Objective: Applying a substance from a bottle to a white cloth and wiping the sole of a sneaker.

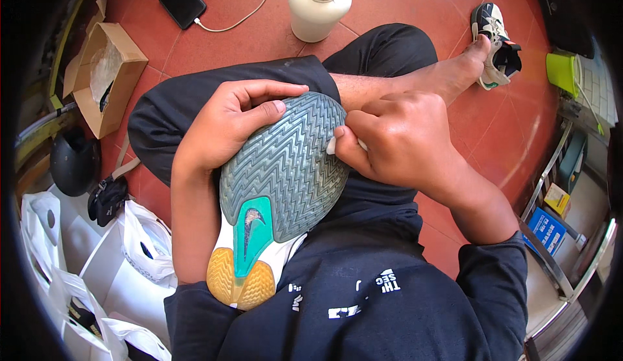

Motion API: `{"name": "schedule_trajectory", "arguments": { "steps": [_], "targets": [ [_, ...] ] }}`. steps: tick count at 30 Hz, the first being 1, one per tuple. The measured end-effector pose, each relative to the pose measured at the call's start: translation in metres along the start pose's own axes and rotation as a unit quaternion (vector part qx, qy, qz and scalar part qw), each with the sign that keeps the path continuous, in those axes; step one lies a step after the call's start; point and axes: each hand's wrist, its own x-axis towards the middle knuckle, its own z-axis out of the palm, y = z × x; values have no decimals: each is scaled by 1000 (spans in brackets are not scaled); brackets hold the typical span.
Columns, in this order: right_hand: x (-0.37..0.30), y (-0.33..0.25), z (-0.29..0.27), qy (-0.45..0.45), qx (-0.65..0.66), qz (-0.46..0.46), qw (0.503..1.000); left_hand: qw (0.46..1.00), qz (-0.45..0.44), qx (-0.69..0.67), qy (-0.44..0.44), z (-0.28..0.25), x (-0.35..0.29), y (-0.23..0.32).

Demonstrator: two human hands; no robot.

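Shoe (282, 166) btwn LH (237, 118) & RH (399, 134)

Home or small workshop, unclear: red-tiled floor (224, 1), cardboard box (123, 95), white bags (146, 228).

A: ok so what's being held?
B: A shoe (285, 160), gray zigzag sole facing up, teal middle, yellow heel. Left hand (233, 121) cups its left edge.
A: And the right hand (396, 137)?
B: Kinda fisted, pinching a small white bit (331, 145) at the sole's right edge.
A: Anything on the red tile floor (220, 53)?
B: White jug (319, 12) up front, black phone-like device (182, 2) on a white cable (246, 18) left of it.
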Motion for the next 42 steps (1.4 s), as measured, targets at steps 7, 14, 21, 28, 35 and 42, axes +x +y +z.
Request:
{"name": "schedule_trajectory", "arguments": {
  "steps": [7,14,21,28,35,42],
  "targets": [
    [0,7,-4,-19,12,-6,1000,1000,4,-15,-4,-2,1,-2],
    [-18,5,-9,-33,23,12,999,1000,3,2,-7,-4,3,-1],
    [-3,-1,-2,-14,-8,-25,1000,1000,0,-9,0,-1,1,-1],
    [13,-1,11,10,-10,-41,999,1000,-6,-28,1,0,-1,0],
    [13,-16,3,-69,-37,-2,997,1000,2,-12,8,-1,0,-2],
    [14,-20,2,-96,-22,27,995,1000,6,-22,9,-4,0,-4]
  ]
}}
